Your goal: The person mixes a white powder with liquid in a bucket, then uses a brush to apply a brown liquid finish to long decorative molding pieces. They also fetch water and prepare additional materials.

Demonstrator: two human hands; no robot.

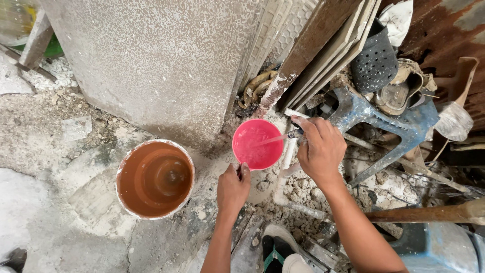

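Observation:
A small pink bowl sits low on the rubble-strewn ground, with liquid inside. My left hand grips its near rim. My right hand is closed around a tap or hose end beside the bowl's right edge, and a thin stream of water runs from it into the bowl. A white pipe runs down below my right hand.
An orange bucket half full of water stands to the left. A large speckled slab and stacked tiles lean behind. A blue plastic stool with clutter, a wooden handle and my sandalled foot are close by.

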